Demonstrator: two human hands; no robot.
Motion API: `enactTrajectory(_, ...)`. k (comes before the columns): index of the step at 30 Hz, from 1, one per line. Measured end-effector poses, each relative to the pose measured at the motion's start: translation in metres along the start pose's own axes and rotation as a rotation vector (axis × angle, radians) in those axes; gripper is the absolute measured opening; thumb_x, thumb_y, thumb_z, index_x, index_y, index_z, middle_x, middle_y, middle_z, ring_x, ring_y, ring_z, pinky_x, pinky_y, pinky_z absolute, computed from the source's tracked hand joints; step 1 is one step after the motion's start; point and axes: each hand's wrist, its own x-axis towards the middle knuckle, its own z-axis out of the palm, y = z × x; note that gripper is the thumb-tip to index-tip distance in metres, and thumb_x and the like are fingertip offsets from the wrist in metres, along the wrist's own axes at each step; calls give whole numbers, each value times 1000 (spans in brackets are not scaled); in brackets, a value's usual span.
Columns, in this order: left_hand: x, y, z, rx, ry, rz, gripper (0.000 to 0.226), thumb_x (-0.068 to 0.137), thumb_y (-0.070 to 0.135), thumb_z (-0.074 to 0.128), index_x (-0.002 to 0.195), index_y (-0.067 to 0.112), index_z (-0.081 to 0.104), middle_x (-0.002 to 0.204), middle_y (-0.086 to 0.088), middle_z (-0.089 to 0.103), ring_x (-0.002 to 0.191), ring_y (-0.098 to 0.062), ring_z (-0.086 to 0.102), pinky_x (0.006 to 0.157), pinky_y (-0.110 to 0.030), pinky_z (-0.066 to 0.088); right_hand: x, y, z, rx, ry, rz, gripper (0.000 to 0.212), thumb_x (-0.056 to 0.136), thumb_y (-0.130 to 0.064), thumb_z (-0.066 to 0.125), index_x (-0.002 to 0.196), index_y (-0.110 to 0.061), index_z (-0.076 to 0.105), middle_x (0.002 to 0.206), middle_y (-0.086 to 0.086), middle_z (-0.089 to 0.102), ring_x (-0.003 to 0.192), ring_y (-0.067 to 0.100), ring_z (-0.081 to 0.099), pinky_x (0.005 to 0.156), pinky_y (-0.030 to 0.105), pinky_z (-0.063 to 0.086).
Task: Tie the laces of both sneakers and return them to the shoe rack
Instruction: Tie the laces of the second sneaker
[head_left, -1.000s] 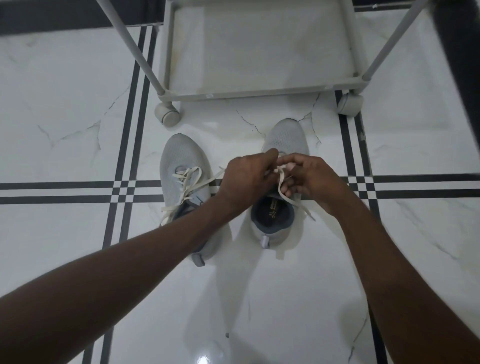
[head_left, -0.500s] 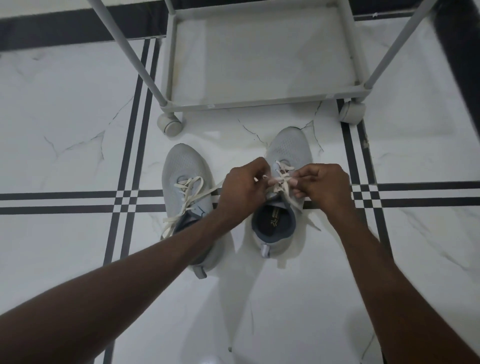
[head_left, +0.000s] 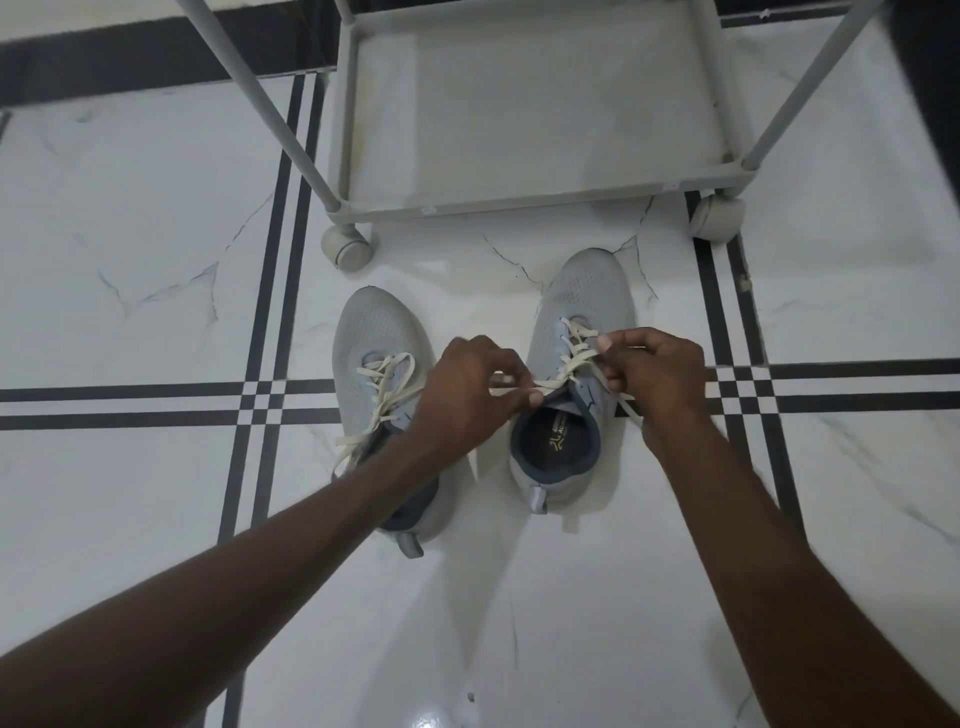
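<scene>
Floor (head_left: 156, 234): both hands (head_left: 566, 382) pinch right sneaker (head_left: 576, 301) laces (head_left: 571, 358).

Left forearm (head_left: 291, 561) hides left sneaker's (head_left: 382, 358) heel (mostly)

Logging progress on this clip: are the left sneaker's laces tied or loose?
Loose. The left sneaker's cream laces lie slack with ends trailing off its side, no bow; both hands work the right sneaker.

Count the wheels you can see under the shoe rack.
2. One wheel sits under the rack's front left corner, the other wheel under the front right corner. Any back wheels are out of view.
</scene>
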Motion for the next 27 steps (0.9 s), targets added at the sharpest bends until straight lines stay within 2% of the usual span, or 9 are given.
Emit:
enactTrajectory(2, -1, 6, 3, 122, 52, 69, 18, 79, 39, 78, 85, 23, 76, 95, 1, 61, 93, -15, 47, 73, -25, 35, 0, -1, 7, 86, 49, 78, 17, 77, -8, 80, 91, -5, 71, 69, 9, 65, 53, 11, 56, 45, 14, 47)
enactTrajectory(4, -2, 10, 3, 62, 69, 28, 14, 79, 33, 78, 82, 20, 74, 91, 0, 63, 86, -15, 53, 73, -30, 42, 2, -2, 10, 160, 76, 169, 26, 76, -6, 81, 98, -7, 68, 75, 10, 66, 56, 12, 58, 49, 18, 52)
enactTrajectory(7, -1, 13, 2, -169, 9, -142, 9, 80, 22, 79, 79, 17, 72, 73, 1, 71, 65, -18, 68, 66, -29, 54, 6, -4, 6, 205, 3, 253, 20, 81, -6, 76, 101, -9, 71, 77, 9, 67, 60, 12, 58, 62, 22, 56)
enactTrajectory(9, 3, 13, 1, -203, -50, -185, 6, 83, 19, 77, 86, 15, 75, 68, 1, 72, 61, -16, 71, 64, -24, 55, 8, -3, 4, 197, -51, 294, 12, 87, -7, 70, 98, -8, 75, 75, 8, 65, 60, 10, 56, 66, 22, 56)
enactTrajectory(12, 5, 8, 2, -177, -88, -195, 6, 86, 17, 74, 92, 15, 75, 66, 3, 70, 59, -11, 65, 62, -15, 50, 14, 0, 1, 206, -59, 342, 12, 91, -11, 65, 97, -7, 75, 68, 5, 59, 56, 10, 51, 62, 22, 52)
enactTrajectory(16, 0, -6, 12, -327, -103, -276, 7, 90, 16, 66, 93, 15, 72, 69, 5, 66, 63, -10, 58, 70, -31, 52, 22, 3, 0, 179, -30, 388, 12, 95, -14, 61, 97, -10, 72, 69, 6, 55, 56, 12, 49, 61, 23, 51)
enactTrajectory(19, 0, -14, 14, -470, -133, -340, 13, 96, 8, 59, 90, 10, 69, 67, 2, 62, 61, -11, 55, 62, -27, 50, 23, 6, 2, 35, 47, 283, 10, 91, -12, 66, 90, -9, 75, 64, 4, 60, 50, 14, 51, 52, 23, 51)
enactTrajectory(22, -2, -17, 9, -618, -181, -362, 23, 100, 5, 53, 82, 14, 65, 62, 2, 59, 59, -10, 56, 56, -19, 51, 20, 10, 4, -84, 91, 156, 7, 88, -12, 69, 83, -10, 74, 62, 2, 63, 49, 13, 54, 53, 25, 52)
enactTrajectory(27, -7, -20, 3, -890, -296, -396, 21, 102, 6, 49, 85, 9, 61, 66, 1, 65, 65, -8, 66, 70, -22, 60, 25, 5, 12, -43, 93, 255, 17, 85, -15, 73, 68, -12, 69, 58, 4, 61, 47, 12, 51, 51, 25, 48)
